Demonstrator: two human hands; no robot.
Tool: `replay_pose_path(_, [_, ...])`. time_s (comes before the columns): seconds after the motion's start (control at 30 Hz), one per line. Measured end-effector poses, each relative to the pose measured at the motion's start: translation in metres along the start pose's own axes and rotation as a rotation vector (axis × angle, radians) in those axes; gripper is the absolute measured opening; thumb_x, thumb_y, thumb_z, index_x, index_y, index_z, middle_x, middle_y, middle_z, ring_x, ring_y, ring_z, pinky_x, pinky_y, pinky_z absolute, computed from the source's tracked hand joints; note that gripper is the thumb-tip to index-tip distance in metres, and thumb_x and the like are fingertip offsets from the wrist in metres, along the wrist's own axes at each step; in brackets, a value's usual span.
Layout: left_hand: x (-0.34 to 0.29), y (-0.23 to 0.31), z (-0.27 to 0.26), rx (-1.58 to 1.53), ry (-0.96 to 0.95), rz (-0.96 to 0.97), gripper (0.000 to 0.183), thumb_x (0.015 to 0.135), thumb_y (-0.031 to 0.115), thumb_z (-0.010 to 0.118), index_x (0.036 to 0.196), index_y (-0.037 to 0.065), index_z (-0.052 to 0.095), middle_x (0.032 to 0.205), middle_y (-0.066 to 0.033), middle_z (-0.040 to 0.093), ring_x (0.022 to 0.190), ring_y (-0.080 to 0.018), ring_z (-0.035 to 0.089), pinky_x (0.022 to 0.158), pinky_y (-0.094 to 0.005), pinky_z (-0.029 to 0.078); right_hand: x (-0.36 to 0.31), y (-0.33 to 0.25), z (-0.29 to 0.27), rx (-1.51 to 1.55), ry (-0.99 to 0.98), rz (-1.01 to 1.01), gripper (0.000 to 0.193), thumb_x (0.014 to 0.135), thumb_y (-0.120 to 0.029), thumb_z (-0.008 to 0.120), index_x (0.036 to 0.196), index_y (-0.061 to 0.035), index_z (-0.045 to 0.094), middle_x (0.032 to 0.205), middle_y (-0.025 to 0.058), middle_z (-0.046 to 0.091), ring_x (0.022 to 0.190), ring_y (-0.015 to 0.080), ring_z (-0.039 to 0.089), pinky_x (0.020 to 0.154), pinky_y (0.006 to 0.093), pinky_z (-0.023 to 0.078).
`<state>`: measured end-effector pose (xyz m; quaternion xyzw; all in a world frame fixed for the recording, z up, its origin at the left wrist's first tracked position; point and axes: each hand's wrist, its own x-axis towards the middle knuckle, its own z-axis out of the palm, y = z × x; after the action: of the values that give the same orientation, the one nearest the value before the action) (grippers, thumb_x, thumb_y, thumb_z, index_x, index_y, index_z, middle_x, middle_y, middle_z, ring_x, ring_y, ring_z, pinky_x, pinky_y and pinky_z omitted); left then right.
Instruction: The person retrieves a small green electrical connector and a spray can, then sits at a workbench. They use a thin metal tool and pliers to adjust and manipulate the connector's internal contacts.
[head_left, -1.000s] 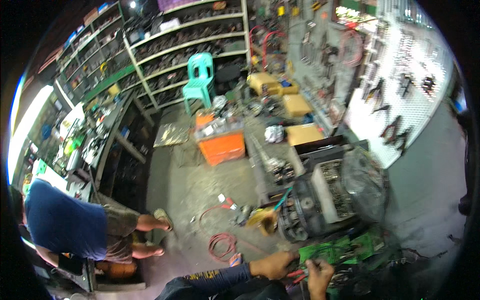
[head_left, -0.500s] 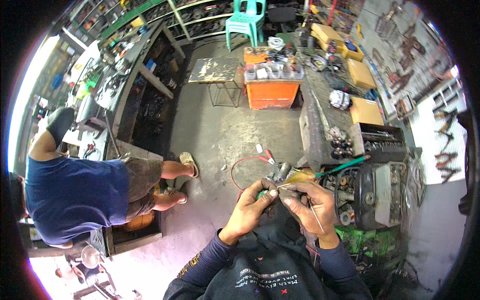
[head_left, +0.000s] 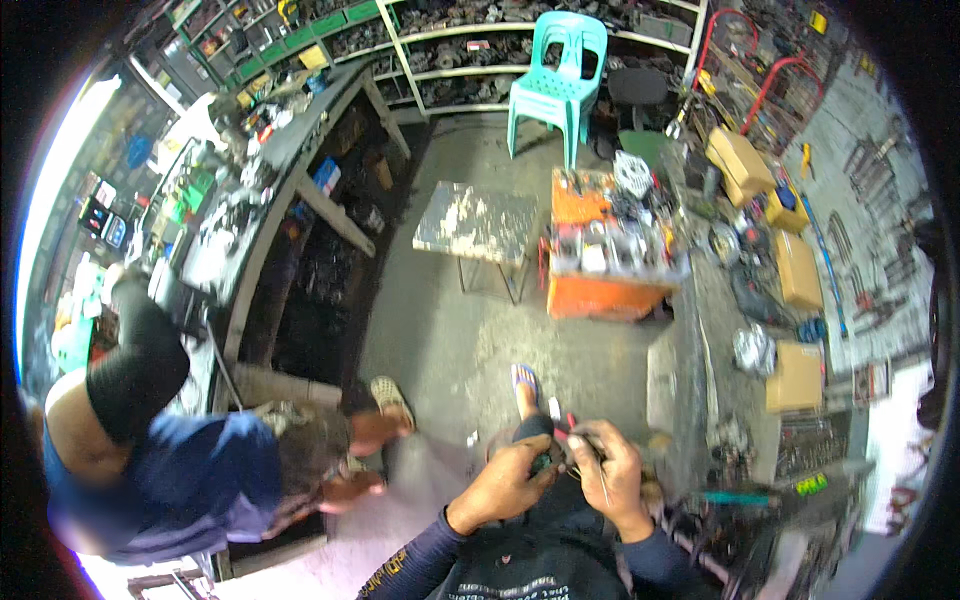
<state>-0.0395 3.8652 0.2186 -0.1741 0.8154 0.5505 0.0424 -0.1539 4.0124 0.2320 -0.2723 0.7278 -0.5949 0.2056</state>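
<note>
My left hand [head_left: 505,485] is closed, its fingertips round a small dark part with a greenish patch [head_left: 543,463]. The fingers cover most of the part, so its kind does not show. Close beside it, my right hand [head_left: 618,470] pinches near the same spot, with a thin metal rod [head_left: 604,488] running down along its palm. Whether the rod touches the part cannot be made out. Both hands are held up in front of my dark shirt [head_left: 520,570], over my lap.
A person in a blue shirt [head_left: 200,470] leans at the cluttered left workbench [head_left: 235,190]. Ahead stand a worn small table [head_left: 475,222], an orange cabinet [head_left: 605,297] and stacked green chairs [head_left: 555,90]. Cardboard boxes [head_left: 797,375] line the right bench [head_left: 660,385]. My slippered foot [head_left: 524,383] shows beyond my hands.
The view has tilted up and shifted, so my hands appear lower and the shelves show more fully. My foot has come into view. My hands still hold the small part and rod.
</note>
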Motion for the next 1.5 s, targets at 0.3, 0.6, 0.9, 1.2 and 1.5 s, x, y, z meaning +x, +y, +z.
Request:
replay_pose_path(0.3, [0.201, -0.016, -0.168, -0.44, 0.211, -0.251, 0.018, 0.103, 0.017, 0.063, 0.108, 0.0, 0.064, 0.078, -0.0036, 0.063, 0.069, -0.0093, 0.06, 0.061, -0.0298, 0.05, 0.268, 0.014, 0.08, 0.545, -0.073, 0.324, 0.031, 0.098, -0.017, 0.074, 0.122, -0.0021, 0.063, 0.103, 0.0041, 0.068, 0.085, 0.0105, 0.067, 0.074, 0.022, 0.052])
replay_pose_path(0.6, [0.179, -0.064, -0.326, -0.554, 0.714, -0.49, 0.019, 0.106, 0.021, 0.062, 0.103, 0.002, 0.064, 0.082, 0.0, 0.063, 0.074, -0.0073, 0.057, 0.066, -0.0257, 0.048, 0.421, -0.018, 0.238, 0.36, -0.854, 0.24, 0.028, 0.094, -0.016, 0.079, 0.112, 0.0046, 0.071, 0.102, 0.0073, 0.075, 0.09, 0.0115, 0.068, 0.082, 0.0266, 0.054])
replay_pose_path(0.9, [0.197, -0.122, -0.469, -1.065, 1.012, -0.317, 0.013, 0.106, 0.016, 0.06, 0.104, 0.003, 0.063, 0.085, -0.004, 0.064, 0.071, -0.0132, 0.06, 0.067, -0.0282, 0.052, 0.535, -0.035, 0.406, 0.483, -1.039, 0.336, 0.018, 0.098, -0.012, 0.072, 0.107, 0.0034, 0.073, 0.098, 0.007, 0.075, 0.093, 0.0124, 0.067, 0.086, 0.0284, 0.053])
replay_pose_path(1.2, [0.205, -0.152, -0.593, -1.464, 1.182, -0.01, 0.024, 0.102, 0.028, 0.063, 0.109, 0.005, 0.067, 0.088, -0.0068, 0.068, 0.074, -0.0167, 0.064, 0.068, -0.0331, 0.055, 0.642, -0.084, 0.542, 0.531, -1.377, 0.156, 0.015, 0.1, -0.009, 0.069, 0.109, 0.0024, 0.07, 0.099, 0.0041, 0.072, 0.092, 0.0106, 0.067, 0.085, 0.0274, 0.055])
replay_pose_path(1.5, [0.422, -0.185, -0.787, -0.89, 0.847, -0.254, 0.02, 0.1, 0.004, 0.065, 0.119, 0.0, 0.057, 0.093, -0.0069, 0.067, 0.074, -0.0158, 0.066, 0.07, -0.0289, 0.055, 0.853, -0.028, 0.572, 0.523, -0.905, 0.283, 0.02, 0.099, -0.016, 0.072, 0.111, -0.0006, 0.072, 0.097, -0.0012, 0.07, 0.088, 0.0056, 0.06, 0.078, 0.0239, 0.049])
